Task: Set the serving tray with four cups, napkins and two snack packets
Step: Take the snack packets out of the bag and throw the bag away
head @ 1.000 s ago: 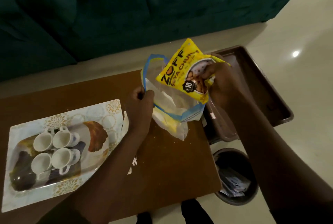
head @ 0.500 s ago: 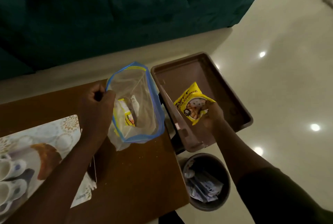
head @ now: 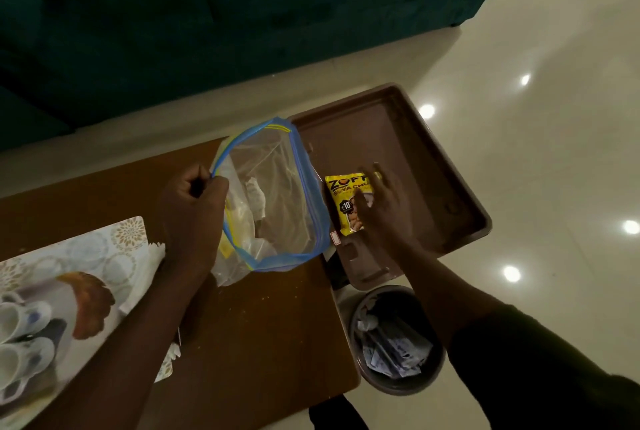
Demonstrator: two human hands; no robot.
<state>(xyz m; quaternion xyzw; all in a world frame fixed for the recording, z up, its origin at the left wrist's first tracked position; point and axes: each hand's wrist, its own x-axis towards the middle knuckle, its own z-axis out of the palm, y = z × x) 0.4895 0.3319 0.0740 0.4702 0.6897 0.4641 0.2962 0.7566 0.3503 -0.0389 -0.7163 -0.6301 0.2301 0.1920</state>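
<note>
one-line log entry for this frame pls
left hand: grips zip bag rim, open | right hand: flat on yellow snack packet in brown tray | cups: on patterned tray

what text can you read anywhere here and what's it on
"ZOFF": yellow packet, last letter partly under the right hand.
"SOYA CHU": packet, rest covered.
"10": black badge on the packet.
Sticker on the brown tray: too small to read.
Papers in the bin: blurred.
</note>
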